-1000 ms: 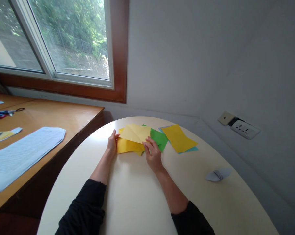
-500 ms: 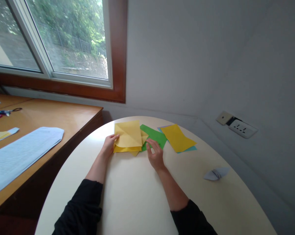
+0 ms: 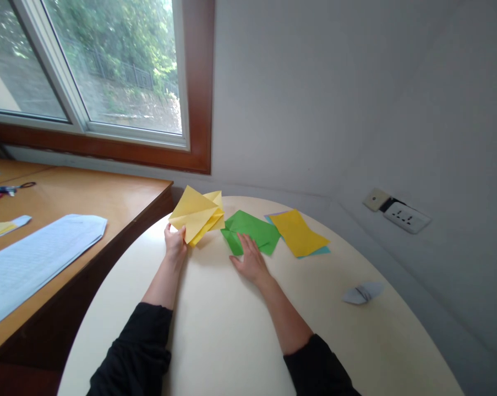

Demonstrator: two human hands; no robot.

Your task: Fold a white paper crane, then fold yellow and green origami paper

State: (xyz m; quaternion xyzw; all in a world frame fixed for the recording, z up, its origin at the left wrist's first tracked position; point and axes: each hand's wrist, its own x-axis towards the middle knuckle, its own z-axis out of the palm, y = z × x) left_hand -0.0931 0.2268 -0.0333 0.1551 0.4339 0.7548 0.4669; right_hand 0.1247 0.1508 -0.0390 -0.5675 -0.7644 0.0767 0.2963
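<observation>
Your left hand (image 3: 175,242) pinches the folded yellow paper (image 3: 196,214) by its lower corner, lifted off the table (image 3: 231,330); your right hand (image 3: 248,261) lies spread on the green sheet (image 3: 254,230). Light and easily creased, the paper is best held at its edges.

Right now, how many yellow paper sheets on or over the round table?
2: folded yellow sheet held by left hand; flat yellow sheet right of green sheet. More may hide underneath.
</observation>
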